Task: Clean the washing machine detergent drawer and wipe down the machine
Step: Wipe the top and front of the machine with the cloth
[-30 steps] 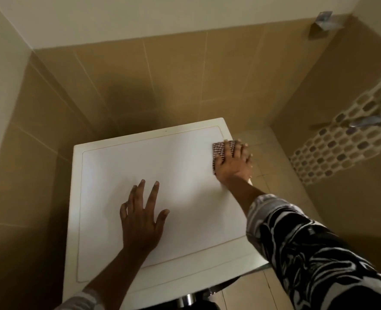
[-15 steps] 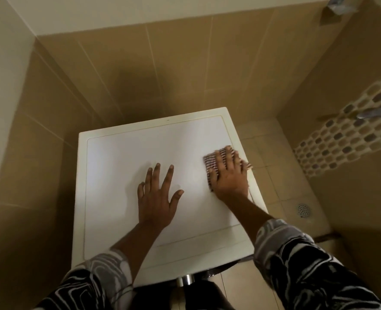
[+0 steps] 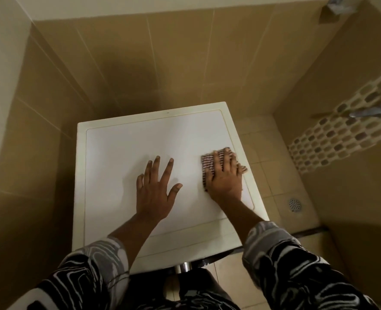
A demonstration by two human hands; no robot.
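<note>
Atop the washing machine point(image 3: 126, 151), your right hand point(image 3: 226, 181) presses the striped cloth point(image 3: 207, 162) flat under straight fingers point(image 3: 219, 161); your left hand point(image 3: 153, 194) rests spread, holding nothing.

Flat left hand point(image 3: 154, 193), fingers point(image 3: 156, 168) spread, right hand point(image 3: 224, 180) palm-down, fingers straight

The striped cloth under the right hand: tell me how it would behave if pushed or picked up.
The striped cloth is probably floppy: it lies flattened and slightly rumpled under the right hand. It would likely slide easily when pushed, since the washing machine top looks smooth and glossy. It appears thin, so it is probably light to lift.
</note>
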